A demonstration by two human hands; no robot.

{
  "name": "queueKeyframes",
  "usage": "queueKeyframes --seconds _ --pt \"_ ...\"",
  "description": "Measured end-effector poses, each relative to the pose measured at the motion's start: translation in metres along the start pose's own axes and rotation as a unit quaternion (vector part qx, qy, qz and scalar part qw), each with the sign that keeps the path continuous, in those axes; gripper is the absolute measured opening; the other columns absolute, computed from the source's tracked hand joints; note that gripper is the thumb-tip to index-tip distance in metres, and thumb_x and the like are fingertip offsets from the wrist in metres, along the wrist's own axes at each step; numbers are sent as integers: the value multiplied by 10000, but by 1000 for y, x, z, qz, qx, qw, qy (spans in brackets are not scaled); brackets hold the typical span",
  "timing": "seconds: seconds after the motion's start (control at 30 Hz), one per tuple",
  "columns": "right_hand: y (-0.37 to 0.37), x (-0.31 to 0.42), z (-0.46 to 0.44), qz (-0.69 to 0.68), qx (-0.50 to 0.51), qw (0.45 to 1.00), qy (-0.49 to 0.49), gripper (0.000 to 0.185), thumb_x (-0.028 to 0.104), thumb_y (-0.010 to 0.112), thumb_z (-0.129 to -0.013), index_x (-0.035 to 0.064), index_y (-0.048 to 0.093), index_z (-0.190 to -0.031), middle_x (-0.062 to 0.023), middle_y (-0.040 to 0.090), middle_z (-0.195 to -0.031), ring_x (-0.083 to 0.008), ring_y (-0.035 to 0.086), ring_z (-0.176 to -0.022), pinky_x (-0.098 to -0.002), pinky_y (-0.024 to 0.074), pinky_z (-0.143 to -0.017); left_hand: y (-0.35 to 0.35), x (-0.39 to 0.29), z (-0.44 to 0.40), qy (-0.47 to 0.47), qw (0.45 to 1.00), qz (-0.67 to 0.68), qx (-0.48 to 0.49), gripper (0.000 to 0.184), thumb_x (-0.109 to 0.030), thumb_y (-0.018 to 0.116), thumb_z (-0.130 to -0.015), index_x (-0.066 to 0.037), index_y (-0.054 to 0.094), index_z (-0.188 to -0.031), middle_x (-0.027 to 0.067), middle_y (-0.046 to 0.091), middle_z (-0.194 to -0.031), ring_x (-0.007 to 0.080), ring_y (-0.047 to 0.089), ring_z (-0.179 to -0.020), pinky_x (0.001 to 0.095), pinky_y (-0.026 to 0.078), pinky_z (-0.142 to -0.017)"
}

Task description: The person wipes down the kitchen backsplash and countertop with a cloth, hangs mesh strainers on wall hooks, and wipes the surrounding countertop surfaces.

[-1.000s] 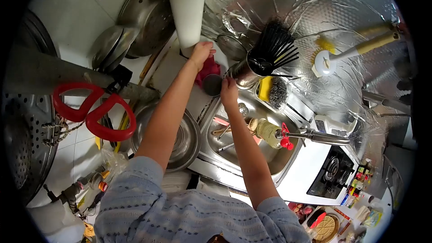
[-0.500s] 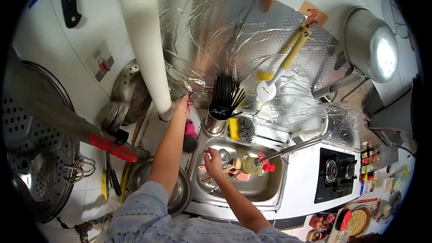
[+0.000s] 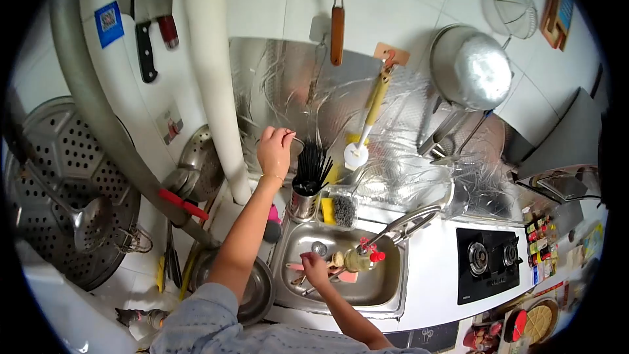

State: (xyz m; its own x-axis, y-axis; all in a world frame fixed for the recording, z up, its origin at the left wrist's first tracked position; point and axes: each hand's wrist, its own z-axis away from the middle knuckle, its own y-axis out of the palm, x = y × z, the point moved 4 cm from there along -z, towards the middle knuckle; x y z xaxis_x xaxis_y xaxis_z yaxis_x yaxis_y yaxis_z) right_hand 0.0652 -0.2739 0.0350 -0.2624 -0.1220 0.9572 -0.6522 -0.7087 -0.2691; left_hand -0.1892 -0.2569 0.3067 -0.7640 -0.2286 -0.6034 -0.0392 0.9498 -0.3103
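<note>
My left hand (image 3: 275, 151) is raised in front of the foil-covered wall, just left of several black chopsticks (image 3: 313, 165) standing in a metal holder (image 3: 304, 203). Its fingers are pinched near a thin dark curved strip (image 3: 298, 143); whether they grip it is unclear. Over the sink (image 3: 284, 288), my right hand (image 3: 314, 269) has its fingers curled in, and anything inside them is hidden. Below and beside it lie pink-and-wooden utensils (image 3: 347, 276) and a clear bottle of yellowish liquid (image 3: 358, 261), near red caps (image 3: 375, 255).
A box with a yellow sponge (image 3: 327, 211) and steel scourer (image 3: 344, 211) sits behind the sink, left of the faucet (image 3: 413, 216). At left, a metal basin (image 3: 257, 292) and white pipe (image 3: 209, 78). A gas stove (image 3: 488, 265) stands right; pot (image 3: 470, 69) and knives (image 3: 146, 52) hang above.
My left hand has risen slightly, turning its back more toward me. My right hand has dropped lower over the sink. The view has tilted upward, showing more wall.
</note>
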Motion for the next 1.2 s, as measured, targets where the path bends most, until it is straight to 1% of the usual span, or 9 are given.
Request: queueKeyframes --seconds 0.03,0.07,0.33,0.47,0.6,0.77,0.9,0.97,1.2 --pt "-6 18 3 24 -13 998 -48 210 141 516 -822 7 644 -921 -185 634 -853 -290 637 -780 -349 497 -693 -7 -14 -8 6 1000 0 -1 157 -215 653 -776 -60 629 -784 72 542 -792 260 539 -750 364 430 -656" --pt "-11 32 9 22 22 999 -24 210 123 511 -873 -36 604 -976 -117 650 -863 -159 621 -815 -276 487 -717 -18 -34 -16 11 1000 -2 1 145 -219 651 -773 -76 627 -770 66 544 -824 277 530 -784 377 431 -665" --pt "-68 166 5 -181 79 972 -127 209 113 517 -897 -26 569 -1044 -69 645 -891 -122 606 -838 -241 464 -753 -58 -139 -46 55 993 80 67 214 -246 654 -778 -36 619 -760 102 588 -783 291 558 -684 371 433 -611" --pt "-133 261 5 -100 -49 958 -263 206 129 571 -868 5 576 -1032 -44 615 -839 -103 567 -732 -233 452 -674 -61 -186 -53 71 981 81 159 238 -265 645 -787 -31 629 -748 125 608 -745 293 575 -685 372 438 -604" --pt "-179 346 -1 100 -264 852 -442 420 148 629 -813 -23 467 -1161 -169 512 -1057 -284 510 -953 -357 418 -835 -54 -216 -61 58 964 97 239 263 -282 644 -796 -21 623 -773 125 612 -749 271 577 -672 343 436 -610" --pt "-202 401 -11 143 -317 794 -499 540 196 615 -815 -34 388 -1247 -243 435 -1199 -388 422 -1116 -418 338 -963 -61 -288 -114 179 972 1 149 353 -356 529 -857 -15 597 -792 166 620 -810 322 587 -767 398 443 -669" --pt "-212 395 -5 119 -300 804 -500 535 188 592 -823 -32 377 -1261 -250 410 -1240 -392 397 -1160 -412 317 -987 -59 -321 -169 179 973 3 145 376 -376 514 -862 -15 603 -805 170 625 -820 342 587 -781 412 447 -692" --pt "-214 376 -7 122 -284 818 -485 508 118 580 -830 8 376 -1283 -177 452 -1232 -276 457 -1129 -372 387 -908 -62 -329 -181 188 974 -24 122 378 -376 516 -861 -13 607 -808 167 631 -825 338 589 -785 406 448 -702" --pt "-224 372 12 36 -160 914 -371 463 148 550 -868 29 391 -1286 -139 600 -1042 -244 575 -958 -316 470 -747 -43 -294 -175 167 968 -82 172 386 -381 513 -861 -7 602 -822 173 631 -826 331 591 -797 404 447 -706"
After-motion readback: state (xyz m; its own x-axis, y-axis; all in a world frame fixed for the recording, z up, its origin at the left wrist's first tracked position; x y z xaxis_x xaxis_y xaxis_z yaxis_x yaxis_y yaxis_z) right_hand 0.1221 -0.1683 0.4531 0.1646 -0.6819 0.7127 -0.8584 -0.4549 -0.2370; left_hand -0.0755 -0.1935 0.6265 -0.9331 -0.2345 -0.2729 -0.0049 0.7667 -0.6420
